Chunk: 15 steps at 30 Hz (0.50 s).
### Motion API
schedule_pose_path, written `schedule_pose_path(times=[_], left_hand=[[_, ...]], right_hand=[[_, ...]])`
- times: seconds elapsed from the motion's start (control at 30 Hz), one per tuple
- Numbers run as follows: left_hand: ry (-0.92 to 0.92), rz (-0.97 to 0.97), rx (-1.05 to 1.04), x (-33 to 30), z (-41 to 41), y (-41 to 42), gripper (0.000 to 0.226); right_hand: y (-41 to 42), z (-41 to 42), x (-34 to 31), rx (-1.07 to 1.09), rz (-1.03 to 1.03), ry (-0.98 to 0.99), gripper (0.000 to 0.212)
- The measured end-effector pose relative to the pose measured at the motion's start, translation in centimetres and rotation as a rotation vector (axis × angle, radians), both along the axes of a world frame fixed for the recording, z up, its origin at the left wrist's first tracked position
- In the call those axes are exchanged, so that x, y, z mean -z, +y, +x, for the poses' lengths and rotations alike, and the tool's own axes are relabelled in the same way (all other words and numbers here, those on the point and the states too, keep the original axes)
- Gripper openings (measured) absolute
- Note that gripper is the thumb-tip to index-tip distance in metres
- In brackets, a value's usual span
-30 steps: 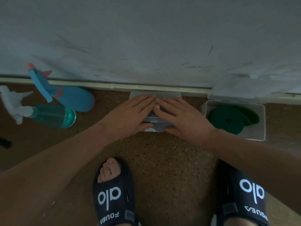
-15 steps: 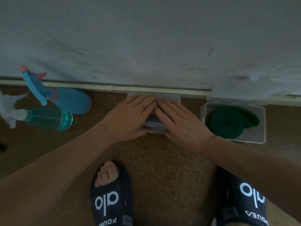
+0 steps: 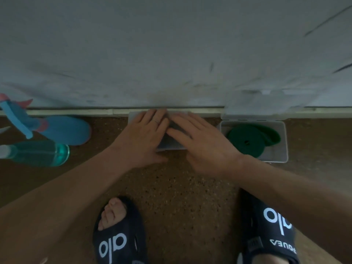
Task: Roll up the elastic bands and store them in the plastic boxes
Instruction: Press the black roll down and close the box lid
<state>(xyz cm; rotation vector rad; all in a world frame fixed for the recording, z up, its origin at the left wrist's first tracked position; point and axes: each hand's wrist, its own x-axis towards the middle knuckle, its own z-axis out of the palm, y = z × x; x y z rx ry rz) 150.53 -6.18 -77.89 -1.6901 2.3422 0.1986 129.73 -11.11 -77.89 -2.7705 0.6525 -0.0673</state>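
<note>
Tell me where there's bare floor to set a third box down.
Bare floor lies between the blue spray bottle and the left hand, and before the two sandals. Crowded: both hands cover the middle box; the open box with the green band adjoins.

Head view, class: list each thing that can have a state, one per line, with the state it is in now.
Left hand: flat, fingers straight, pressing on the middle box.
Right hand: flat, fingers straight, on the same box.
Middle plastic box: lid down under both hands.
Right plastic box: open, lid leaning on the wall.
Green elastic band: rolled up, inside the open box.
Two spray bottles: lying on the floor.
</note>
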Motion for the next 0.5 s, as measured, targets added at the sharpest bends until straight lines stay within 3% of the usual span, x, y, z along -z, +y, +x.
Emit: schedule_pose_path(times=[0.13, 0.27, 0.37, 0.5], left_hand=[[0.346, 0.041, -0.194, -3.9, -4.3, -2.8, 0.103], [0.711, 0.129, -0.315, -5.4, -10.2, -5.1, 0.096], [0.812, 0.122, -0.385, -4.7, -13.1, -5.9, 0.087], [0.703, 0.081, -0.273, -4.3, -14.4, -6.7, 0.066]], right_hand=[[-2.8, -5.4, -4.5, 0.415, -0.203, -0.352, 0.042], [-5.3, -12.2, -4.9, 0.773, -0.295, -0.35, 0.033], [-5.7, -15.4, -2.9, 0.83, -0.242, -0.276, 0.035], [-5.3, -16.3, -2.2, 0.79, -0.141, -0.355, 0.031]])
